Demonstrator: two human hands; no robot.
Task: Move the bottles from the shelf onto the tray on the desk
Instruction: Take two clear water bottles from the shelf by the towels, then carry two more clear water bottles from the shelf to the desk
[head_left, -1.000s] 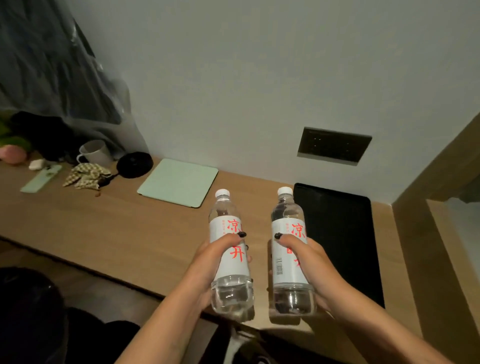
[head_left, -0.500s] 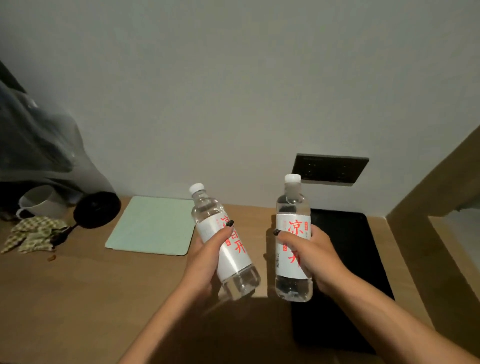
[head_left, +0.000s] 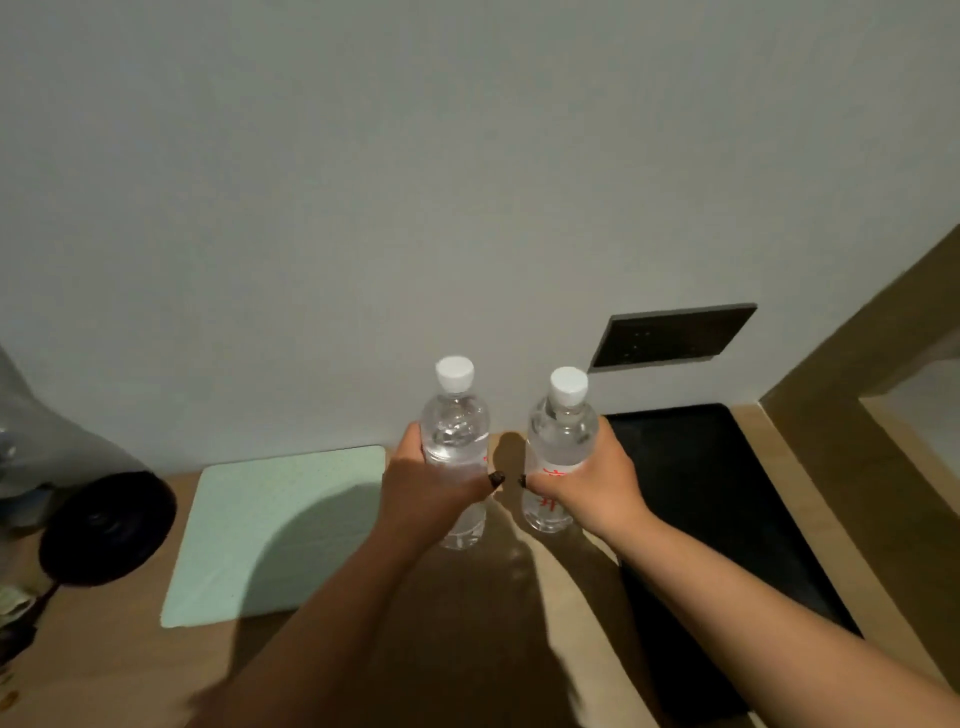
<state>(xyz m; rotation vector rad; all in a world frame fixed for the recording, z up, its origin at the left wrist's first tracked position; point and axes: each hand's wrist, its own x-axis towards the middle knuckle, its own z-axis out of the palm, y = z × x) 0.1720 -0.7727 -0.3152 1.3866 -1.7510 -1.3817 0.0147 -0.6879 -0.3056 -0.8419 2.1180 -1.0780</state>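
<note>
Bottles (head_left: 455, 431) upright, one gripped in each of the hands (head_left: 597, 480), above the desk (head_left: 467, 649).

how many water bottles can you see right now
2. One bottle is gripped by the left hand above the wooden desk, the other bottle by the right hand, beside the black tray. The shelf is barely in view, so more may be hidden.

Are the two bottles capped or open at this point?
Capped. The left bottle and the right bottle each carry a white cap on the neck; the left hand and right hand grip the bodies.
</note>
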